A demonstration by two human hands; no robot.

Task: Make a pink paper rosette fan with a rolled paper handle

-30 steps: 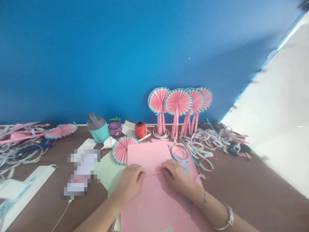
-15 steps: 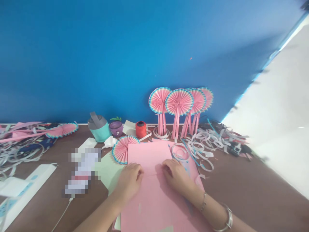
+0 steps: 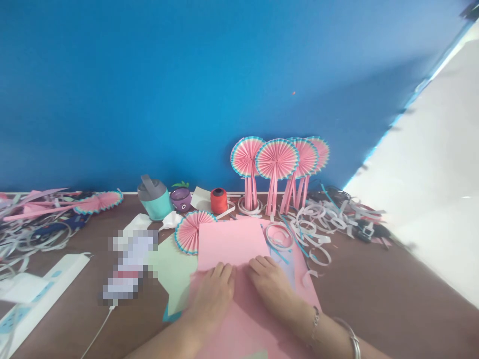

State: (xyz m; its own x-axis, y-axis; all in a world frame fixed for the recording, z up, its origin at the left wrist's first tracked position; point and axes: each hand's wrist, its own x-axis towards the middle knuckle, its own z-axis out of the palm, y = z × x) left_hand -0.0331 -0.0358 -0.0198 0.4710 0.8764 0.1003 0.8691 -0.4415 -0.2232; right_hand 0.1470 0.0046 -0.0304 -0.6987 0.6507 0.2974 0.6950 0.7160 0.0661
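Observation:
A pink paper sheet (image 3: 232,244) lies over more pink paper in front of me. My left hand (image 3: 217,289) is at the near left part of this sheet, its fingers bent and pressed together on the edge. On the right, my right hand (image 3: 267,281) holds the same edge with curled fingers; its thumb is mostly hidden. A narrow gap separates the two hands. Behind the sheet's left corner rests a pleated pink paper fan (image 3: 192,232) with a blue-striped rim. Pale green paper (image 3: 174,269) pokes out beside my left hand.
Several round pink fans (image 3: 277,158) stand against the blue wall. White paper strips (image 3: 312,219) are piled at right. A red thread spool (image 3: 218,200), a purple cup (image 3: 181,198) and a teal cup (image 3: 155,202) stand behind. A power strip (image 3: 45,294) and a blurred phone-like object (image 3: 130,264) lie left.
Both hands have come nearer to me and closer together, down to the sheet's near edge. More of the pink sheet shows beyond them.

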